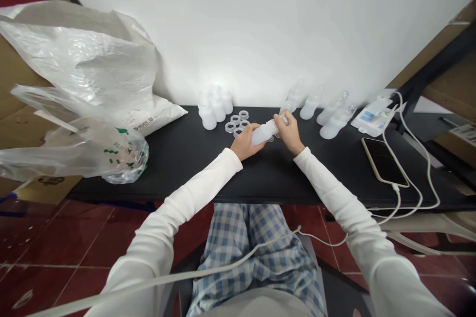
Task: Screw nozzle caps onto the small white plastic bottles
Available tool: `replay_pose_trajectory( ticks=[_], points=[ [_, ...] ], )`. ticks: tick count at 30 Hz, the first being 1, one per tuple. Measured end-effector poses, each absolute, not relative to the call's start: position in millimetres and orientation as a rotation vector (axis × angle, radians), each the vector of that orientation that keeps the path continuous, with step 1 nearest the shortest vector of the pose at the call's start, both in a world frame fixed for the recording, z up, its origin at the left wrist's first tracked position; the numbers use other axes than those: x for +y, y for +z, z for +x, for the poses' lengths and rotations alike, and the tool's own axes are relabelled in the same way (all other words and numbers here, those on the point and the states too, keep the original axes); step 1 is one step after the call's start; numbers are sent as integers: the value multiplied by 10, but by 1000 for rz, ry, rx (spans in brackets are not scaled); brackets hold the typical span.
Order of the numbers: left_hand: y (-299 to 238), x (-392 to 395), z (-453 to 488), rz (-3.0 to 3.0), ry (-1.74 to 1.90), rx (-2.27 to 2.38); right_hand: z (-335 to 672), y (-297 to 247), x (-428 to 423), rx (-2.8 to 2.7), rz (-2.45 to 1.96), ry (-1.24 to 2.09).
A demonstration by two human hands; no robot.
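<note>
A translucent white plastic bottle (262, 132) lies sideways between my hands above the black table (186, 158). My left hand (243, 144) is wrapped round its body. My right hand (289, 132) is closed on its neck end, where a small cap or ring sits; I cannot make out which. Just behind my hands lie several clear plastic rings (238, 123). A cluster of upright white bottles (213, 106) stands at the back left of them. Several bottles with caps (320, 106) lie in a row at the back right.
Large clear plastic bags (82, 109) fill the table's left end. A phone (385, 161) lies at the right with a white cable (412, 178) plugged in, beside a white box (374, 114). A white wall stands right behind the table. Cardboard boxes stand at both sides.
</note>
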State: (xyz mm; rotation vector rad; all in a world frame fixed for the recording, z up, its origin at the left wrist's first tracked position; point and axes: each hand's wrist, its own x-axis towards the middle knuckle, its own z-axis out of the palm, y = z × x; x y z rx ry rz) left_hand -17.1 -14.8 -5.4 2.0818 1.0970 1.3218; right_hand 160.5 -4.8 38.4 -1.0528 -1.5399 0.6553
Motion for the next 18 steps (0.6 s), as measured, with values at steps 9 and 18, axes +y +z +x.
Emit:
replay_pose_trajectory(
  ticks=[9, 18],
  points=[
    [245, 22, -568, 1483, 911, 761, 1715, 707, -261, -1851, -704, 747],
    [50, 22, -562, 2277, 1348, 1021, 1783, 574, -134, -1674, -941, 806]
  ],
)
